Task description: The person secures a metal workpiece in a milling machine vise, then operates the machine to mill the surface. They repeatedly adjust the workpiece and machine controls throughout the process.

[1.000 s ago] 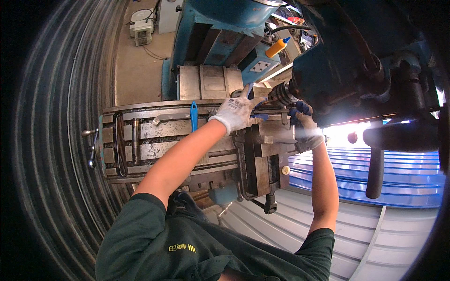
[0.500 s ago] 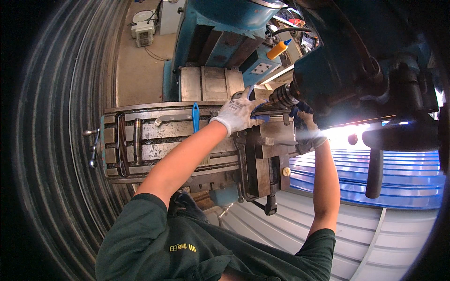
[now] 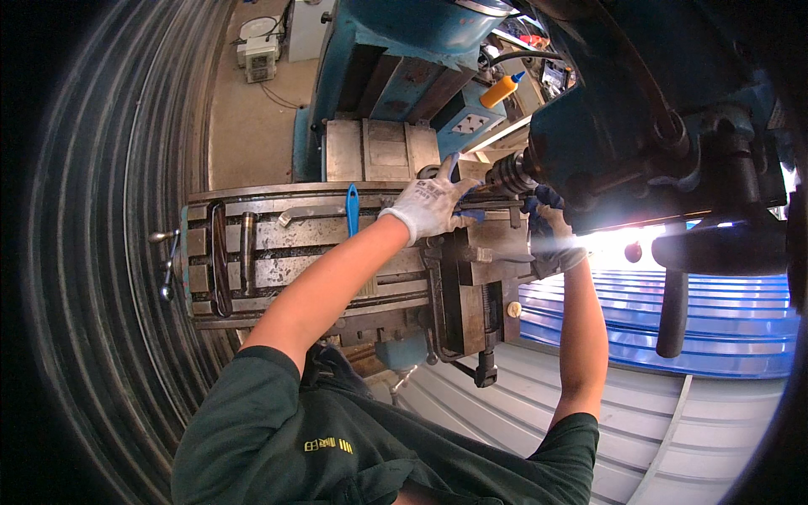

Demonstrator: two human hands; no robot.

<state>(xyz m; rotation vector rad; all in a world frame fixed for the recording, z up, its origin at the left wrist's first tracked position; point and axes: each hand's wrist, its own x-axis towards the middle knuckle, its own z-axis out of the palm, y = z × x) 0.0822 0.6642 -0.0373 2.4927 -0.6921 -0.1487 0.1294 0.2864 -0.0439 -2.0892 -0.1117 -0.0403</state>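
Observation:
My left hand (image 3: 432, 204), in a pale glove with blue fingertips, rests at the left side of a steel machine vise (image 3: 492, 240). Its fingers are spread, and I see nothing gripped in them. My right hand (image 3: 551, 231), gloved too, is at the vise's right side with the fingers curled in; shadow and glare hide what they close on. Just above and between both hands is the milling machine's spindle nose (image 3: 512, 172), close to the fingertips. A flat metal bar (image 3: 497, 203) lies across the vise top between the hands.
On the slotted machine table (image 3: 303, 269) lie a blue-handled brush (image 3: 352, 210), a steel cylinder (image 3: 247, 252) and a long dark tool (image 3: 220, 257). The teal machine head (image 3: 623, 135) overhangs the right side. An orange bottle (image 3: 502, 89) stands behind. A crank handle (image 3: 166, 265) projects at the table's left end.
My right hand's fingers have shifted slightly upward, and that forearm has moved a little left. My left hand stays in nearly the same place, its fingers slightly repositioned.

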